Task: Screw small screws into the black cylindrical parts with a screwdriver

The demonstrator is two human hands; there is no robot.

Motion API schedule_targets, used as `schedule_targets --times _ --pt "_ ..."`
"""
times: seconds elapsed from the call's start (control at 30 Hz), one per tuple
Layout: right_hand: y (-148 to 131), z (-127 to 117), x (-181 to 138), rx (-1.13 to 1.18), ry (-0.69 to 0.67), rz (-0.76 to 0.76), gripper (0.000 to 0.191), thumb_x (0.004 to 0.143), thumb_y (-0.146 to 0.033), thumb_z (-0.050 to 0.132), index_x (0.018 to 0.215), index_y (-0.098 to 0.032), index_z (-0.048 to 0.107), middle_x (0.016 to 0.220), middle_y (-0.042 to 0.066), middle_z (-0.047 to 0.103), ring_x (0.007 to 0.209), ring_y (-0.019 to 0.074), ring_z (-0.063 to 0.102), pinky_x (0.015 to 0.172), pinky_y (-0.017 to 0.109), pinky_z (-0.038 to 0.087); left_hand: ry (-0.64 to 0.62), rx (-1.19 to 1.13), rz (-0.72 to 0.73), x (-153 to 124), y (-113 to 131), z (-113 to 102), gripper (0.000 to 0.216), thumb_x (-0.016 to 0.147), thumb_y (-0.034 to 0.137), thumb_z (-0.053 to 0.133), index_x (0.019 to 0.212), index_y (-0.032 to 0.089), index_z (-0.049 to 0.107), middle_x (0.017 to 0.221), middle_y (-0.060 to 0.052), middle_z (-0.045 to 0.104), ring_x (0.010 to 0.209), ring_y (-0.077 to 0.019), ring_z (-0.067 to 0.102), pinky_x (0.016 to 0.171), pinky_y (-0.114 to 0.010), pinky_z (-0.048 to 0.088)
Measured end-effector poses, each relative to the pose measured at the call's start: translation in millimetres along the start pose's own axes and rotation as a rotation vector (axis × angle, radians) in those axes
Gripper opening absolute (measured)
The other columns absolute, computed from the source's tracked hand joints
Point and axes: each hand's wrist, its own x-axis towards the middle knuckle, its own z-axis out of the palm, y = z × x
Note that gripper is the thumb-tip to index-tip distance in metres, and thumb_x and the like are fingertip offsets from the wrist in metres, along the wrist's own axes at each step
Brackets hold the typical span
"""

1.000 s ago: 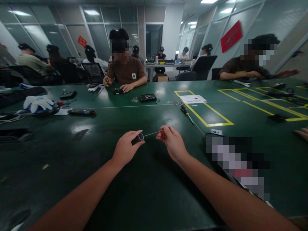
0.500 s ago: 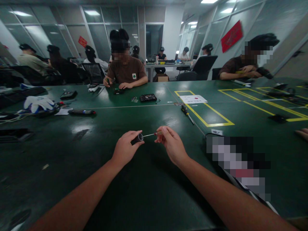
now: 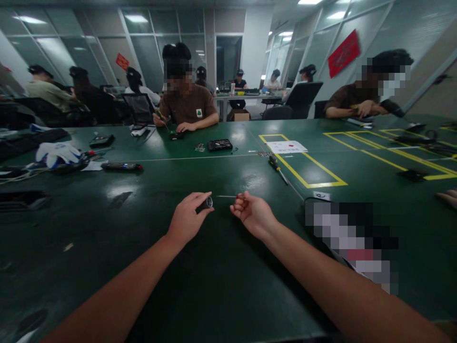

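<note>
My left hand [image 3: 188,213] is closed round a short black cylindrical part [image 3: 208,203], whose round, light-rimmed end faces right. Opposite it, my right hand [image 3: 254,215] grips a thin screwdriver [image 3: 227,196] by its handle, most of which the fingers hide; a bit of red shows there. The metal shaft points left at the cylinder, its tip just apart from the rim. Both hands are over the green table [image 3: 200,281]. Beyond them lies a yellow-and-black screwdriver [image 3: 274,163].
A dark pen-shaped tool [image 3: 122,166] and white gloves [image 3: 57,154] lie at left. Farther back are a black device [image 3: 220,145] and a paper sheet [image 3: 286,146] near yellow tape. A partly blurred-out object [image 3: 352,243] is at right. Two co-workers sit across the table.
The screwdriver tip has come away from the cylinder's end, and its shaft is now nearly level. My right hand has turned and shifted slightly right; my left hand has hardly moved.
</note>
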Motion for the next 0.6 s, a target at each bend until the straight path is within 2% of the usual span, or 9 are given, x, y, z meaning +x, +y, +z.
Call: schedule_targets --times 0.13,0.27,0.37,0.6 --pt "-4 -4 4 -0.078 0.009 -0.203 0.023 0.096 -0.034 0.062 0.077 -0.021 0.065 0.063 0.001 0.064 0.057 0.0153 0.059 0.068 0.034 0.057 -0.023 -0.001 -0.04 0 0 -1 0.045 0.089 0.023 0.075 0.133 0.024 0.066 0.125 -0.006 0.07 0.113 -0.0223 0.067 0.102 -0.043 0.055" --pt "1 -3 1 -0.239 -0.074 -0.374 0.028 0.087 -0.047 0.073 0.087 -0.02 0.067 0.074 0.001 0.07 0.065 0.0151 0.065 0.068 0.031 0.054 -0.008 -0.004 -0.04 0 1 0 0.044 0.087 0.023 0.077 0.13 0.022 0.067 0.124 -0.006 0.07 0.112 -0.0218 0.067 0.103 -0.042 0.054" --pt "7 1 -3 -0.314 -0.102 -0.441 0.033 0.083 -0.052 0.075 0.09 -0.02 0.067 0.079 0.001 0.071 0.069 0.0147 0.066 0.072 0.032 0.055 0.0 -0.016 -0.044 0 1 1 0.043 0.086 0.023 0.078 0.128 0.021 0.068 0.122 -0.006 0.071 0.111 -0.0218 0.068 0.102 -0.041 0.054" --pt "8 5 -10 -0.399 -0.107 -0.506 0.028 0.088 -0.05 0.069 0.092 -0.022 0.066 0.084 0.001 0.07 0.074 0.0158 0.066 0.076 0.034 0.055 0.006 -0.024 -0.033 -1 2 1 0.045 0.086 0.022 0.078 0.129 0.022 0.068 0.122 -0.005 0.071 0.111 -0.0214 0.068 0.102 -0.04 0.054"
